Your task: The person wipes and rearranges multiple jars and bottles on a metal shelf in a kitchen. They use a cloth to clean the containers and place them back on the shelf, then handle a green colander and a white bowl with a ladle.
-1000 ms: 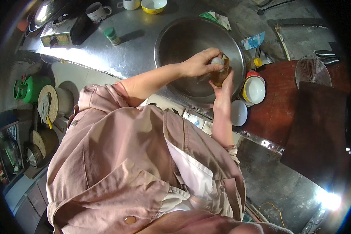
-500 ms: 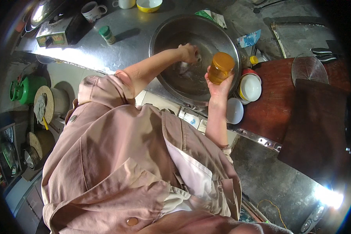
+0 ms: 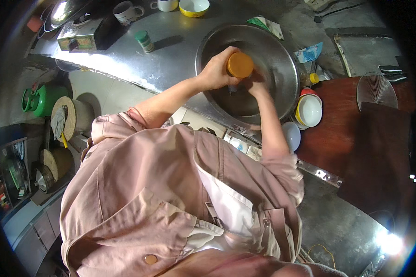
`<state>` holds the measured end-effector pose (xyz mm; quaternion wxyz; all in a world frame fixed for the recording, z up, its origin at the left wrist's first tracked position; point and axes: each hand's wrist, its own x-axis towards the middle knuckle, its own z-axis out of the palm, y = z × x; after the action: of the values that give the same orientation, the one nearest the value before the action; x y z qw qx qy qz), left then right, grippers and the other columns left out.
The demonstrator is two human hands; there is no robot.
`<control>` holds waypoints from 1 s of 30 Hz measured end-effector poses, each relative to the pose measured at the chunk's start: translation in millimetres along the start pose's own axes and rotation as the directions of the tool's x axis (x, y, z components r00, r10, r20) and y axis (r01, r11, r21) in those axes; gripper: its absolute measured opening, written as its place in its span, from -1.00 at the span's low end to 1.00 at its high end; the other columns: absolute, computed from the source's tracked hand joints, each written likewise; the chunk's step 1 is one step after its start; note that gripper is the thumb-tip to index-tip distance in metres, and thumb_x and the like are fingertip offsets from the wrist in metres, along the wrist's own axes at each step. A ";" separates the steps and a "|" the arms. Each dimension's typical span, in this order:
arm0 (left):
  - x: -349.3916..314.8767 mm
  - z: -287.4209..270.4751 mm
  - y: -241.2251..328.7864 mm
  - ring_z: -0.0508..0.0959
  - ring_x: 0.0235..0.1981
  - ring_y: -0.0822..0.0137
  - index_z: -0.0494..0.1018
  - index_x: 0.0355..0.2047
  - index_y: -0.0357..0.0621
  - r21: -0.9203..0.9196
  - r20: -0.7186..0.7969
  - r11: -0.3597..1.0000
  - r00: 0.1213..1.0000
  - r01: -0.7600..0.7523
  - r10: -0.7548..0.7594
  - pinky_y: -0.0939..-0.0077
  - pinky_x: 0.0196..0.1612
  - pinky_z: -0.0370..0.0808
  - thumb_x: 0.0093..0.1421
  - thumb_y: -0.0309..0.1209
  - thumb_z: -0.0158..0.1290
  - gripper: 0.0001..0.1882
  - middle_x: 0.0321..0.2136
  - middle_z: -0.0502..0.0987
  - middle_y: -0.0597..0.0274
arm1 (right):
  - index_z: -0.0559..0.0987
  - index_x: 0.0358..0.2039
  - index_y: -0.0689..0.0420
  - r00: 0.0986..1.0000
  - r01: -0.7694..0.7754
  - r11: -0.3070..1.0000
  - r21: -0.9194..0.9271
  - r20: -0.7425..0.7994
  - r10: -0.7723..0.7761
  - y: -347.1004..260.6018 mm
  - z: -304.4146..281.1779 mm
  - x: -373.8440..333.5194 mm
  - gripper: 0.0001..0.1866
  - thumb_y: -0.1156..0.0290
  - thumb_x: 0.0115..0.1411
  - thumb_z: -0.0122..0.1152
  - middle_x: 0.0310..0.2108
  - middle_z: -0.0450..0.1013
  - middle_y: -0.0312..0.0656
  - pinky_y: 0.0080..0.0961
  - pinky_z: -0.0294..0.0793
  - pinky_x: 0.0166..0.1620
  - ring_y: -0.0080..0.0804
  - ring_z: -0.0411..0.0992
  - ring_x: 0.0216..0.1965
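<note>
Over the big metal basin, my left hand is closed round the side of a jar with an orange lid. The lid faces up toward me. My right hand is just below and beside the jar, inside the basin's outline; its fingers are hidden behind the jar, so what they hold or touch does not show. A small pale bit shows under the jar, too unclear to name.
Stacked bowls stand right of the basin on the red-brown board, with a round wire strainer farther right. A green-lidded shaker, mugs and a yellow bowl are on the metal counter, near a stove.
The jar has passed from my right hand to my left and moved left over the basin. My left hand has come up from inside the basin; my right has moved in below the jar.
</note>
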<state>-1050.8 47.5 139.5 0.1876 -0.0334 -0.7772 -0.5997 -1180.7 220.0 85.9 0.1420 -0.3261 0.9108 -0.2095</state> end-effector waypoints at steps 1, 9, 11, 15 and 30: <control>-1.5 -2.0 -4.7 0.47 -0.03 0.12 0.25 0.06 -0.20 0.028 -0.013 0.999 1.000 -0.020 0.020 0.36 0.04 0.40 -0.18 -0.43 0.32 -0.24 -0.09 0.46 0.01 | 0.35 0.12 -0.02 1.000 0.007 0.990 -0.142 0.017 -0.004 -0.6 15.3 3.3 -0.41 0.12 0.10 0.24 0.06 0.38 -0.15 -0.31 0.39 0.09 -0.09 0.35 0.07; 7.1 -2.4 -30.5 0.46 0.00 0.00 0.30 0.04 -0.21 0.156 0.042 0.965 0.974 0.212 -0.221 0.31 0.04 0.40 -0.28 -0.36 0.40 -0.17 -0.10 0.49 -0.07 | 0.37 0.09 0.26 0.975 -0.125 0.933 0.337 -0.132 0.178 11.8 -17.3 3.5 -0.41 0.44 0.03 0.29 -0.06 0.45 -0.14 -0.47 0.43 -0.04 -0.38 0.43 -0.10; 10.9 0.2 -35.7 0.47 -0.01 -0.01 0.31 0.02 -0.21 0.192 0.074 0.943 0.954 0.273 -0.291 0.30 0.04 0.40 -0.29 -0.36 0.41 -0.18 -0.11 0.49 -0.07 | 0.42 0.03 0.27 0.972 -0.010 0.649 0.761 -0.145 0.185 -3.8 -33.9 -15.1 -0.52 0.47 0.08 0.27 -0.10 0.46 -0.13 -0.51 0.42 -0.07 -0.44 0.44 -0.13; 12.6 5.9 -44.2 0.48 -0.04 0.04 0.31 0.01 -0.21 0.185 0.166 0.964 0.961 0.190 -0.221 0.30 0.01 0.41 -0.30 -0.39 0.41 -0.20 -0.14 0.50 -0.04 | 0.52 -0.12 0.22 0.948 0.239 0.765 0.598 -0.313 -0.051 -54.9 -40.3 -30.3 -0.64 0.41 0.07 0.32 -0.11 0.47 -0.19 -0.52 0.39 -0.02 -0.44 0.43 -0.11; 14.2 13.1 -43.0 0.50 -0.09 0.03 0.34 -0.05 -0.27 0.077 0.094 0.995 0.994 0.055 -0.062 0.36 0.00 0.40 -0.27 -0.44 0.35 -0.29 -0.16 0.50 -0.09 | 0.57 -0.28 0.08 0.816 0.214 0.977 0.000 -0.549 -0.179 -99.3 -38.5 -16.7 -0.80 0.42 0.03 0.30 -0.25 0.42 -0.10 -0.26 0.39 -0.11 -0.07 0.40 -0.19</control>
<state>-1079.1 45.4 101.9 0.1333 -0.0326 -0.8079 -0.5732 -1130.4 172.7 168.6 -0.1361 -0.3407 0.8678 -0.3352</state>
